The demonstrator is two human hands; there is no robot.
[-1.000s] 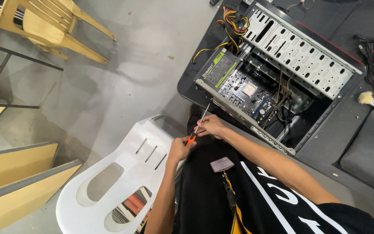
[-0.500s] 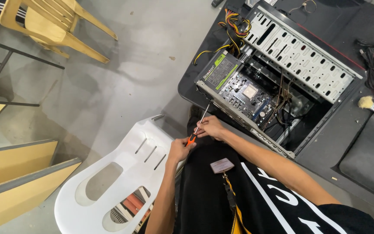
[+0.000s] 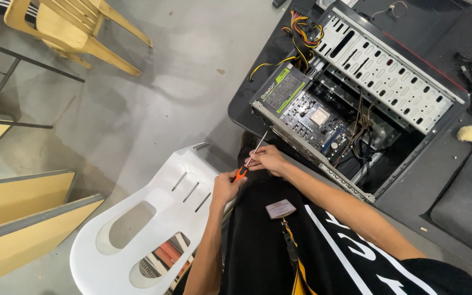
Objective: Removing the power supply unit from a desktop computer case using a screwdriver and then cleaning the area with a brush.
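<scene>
Your left hand (image 3: 226, 187) grips the screwdriver (image 3: 249, 160) handle; your right hand (image 3: 269, 159) pinches its shaft, tip at the computer case (image 3: 356, 109), 1 o'clock.

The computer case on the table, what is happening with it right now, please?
A person holds a screwdriver in both hands. The left hand grips its orange handle, and the right hand steadies the metal shaft. The tip points at the near edge of the open computer case, which lies on its side on a dark table with its circuit board exposed. A white plastic chair stands beside the person.
</scene>
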